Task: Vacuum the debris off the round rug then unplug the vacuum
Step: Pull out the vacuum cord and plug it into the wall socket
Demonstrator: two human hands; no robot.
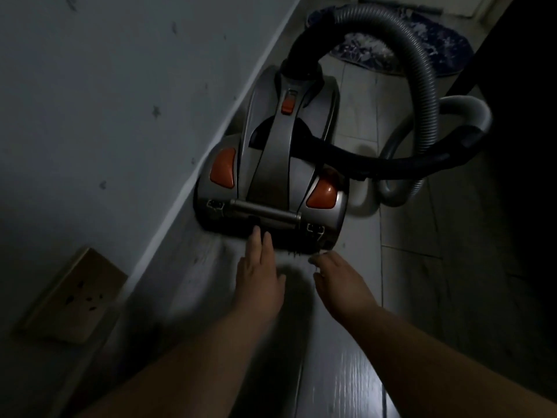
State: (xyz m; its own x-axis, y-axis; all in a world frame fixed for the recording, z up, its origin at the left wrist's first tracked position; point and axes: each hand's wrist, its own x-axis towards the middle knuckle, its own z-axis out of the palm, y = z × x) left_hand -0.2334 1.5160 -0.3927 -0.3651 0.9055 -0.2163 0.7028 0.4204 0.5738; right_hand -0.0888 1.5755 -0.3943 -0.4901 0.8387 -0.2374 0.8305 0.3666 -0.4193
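Grey vacuum (271,164) beside wall (120,86) | left hand (259,270) outstretched, fingers straight — touching its rear | right hand (339,277) slack, empty

Against wall (105,86), vacuum (271,164) (open floor (407,267) right)

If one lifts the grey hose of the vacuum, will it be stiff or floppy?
Likely flexible: the hose is ribbed and already curves in a wide loop from the vacuum. It may be springy rather than limp, as the loop seems to arch up unsupported. The black tube at its end looks smooth and probably rigid.
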